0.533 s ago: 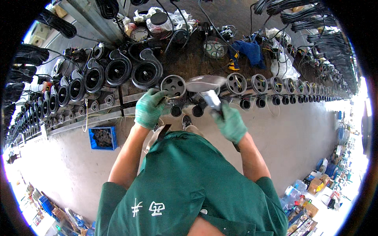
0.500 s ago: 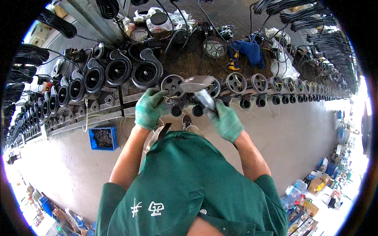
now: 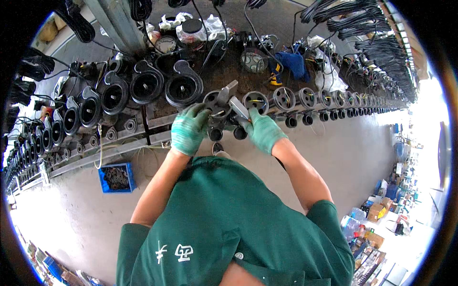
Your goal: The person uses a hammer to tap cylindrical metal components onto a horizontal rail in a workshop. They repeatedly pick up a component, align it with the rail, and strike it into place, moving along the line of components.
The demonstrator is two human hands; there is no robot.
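Note:
My right hand (image 3: 265, 131), in a green-coated glove, grips a silver hammer (image 3: 238, 108) over a round grey housing (image 3: 212, 98). The hammer's metal head (image 3: 227, 93) lies across that housing, hiding part of it. Also gloved, my left hand (image 3: 188, 129) is at the housing's near left side. Its fingertips are pinched around a small pale pin-like piece (image 3: 218, 114) at the near rim; its exact kind I cannot make out. To the right stands another round housing (image 3: 255, 102) with yellow wire inside.
Black fan-like housings (image 3: 183, 86) line the bench to the left; grey round housings (image 3: 284, 98) continue right. Black cable bundles (image 3: 353, 21) hang above. Further back lie a blue cloth (image 3: 293, 64) and plastic bags (image 3: 334, 81). A blue crate (image 3: 117, 189) sits on the floor at left.
The hammer, blurred before, is now lower and more sharply seen, its head over the housing. My right hand has shifted slightly left, and my left hand slightly right. The whole view has shifted a little.

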